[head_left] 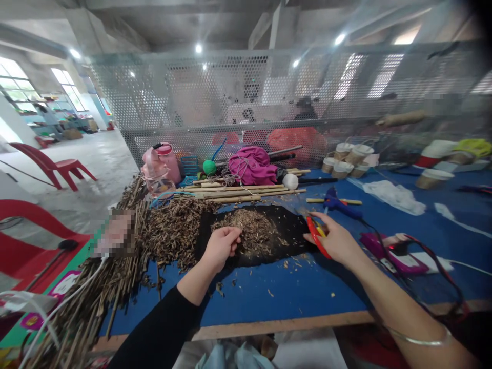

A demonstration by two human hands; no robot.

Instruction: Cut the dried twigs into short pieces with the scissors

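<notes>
My left hand (222,246) rests curled on a black cloth (282,241) spread on the blue table (269,297), its fingers bent over a heap of dry chopped plant bits (251,228); whether they pinch any is unclear. My right hand (334,238) grips red-handled scissors (317,234) at the cloth's right edge. A larger pile of the same dry bits (172,228) lies left of the cloth.
Long dry stalks (92,292) lie at the table's left end. Bamboo sticks (230,192), a pink jug (159,166), a magenta cloth bundle (251,165), a blue glue gun (340,204), cups (348,159) and a white rag (394,196) sit further back. A perforated metal screen (269,92) stands behind; red chairs (54,166) stand left.
</notes>
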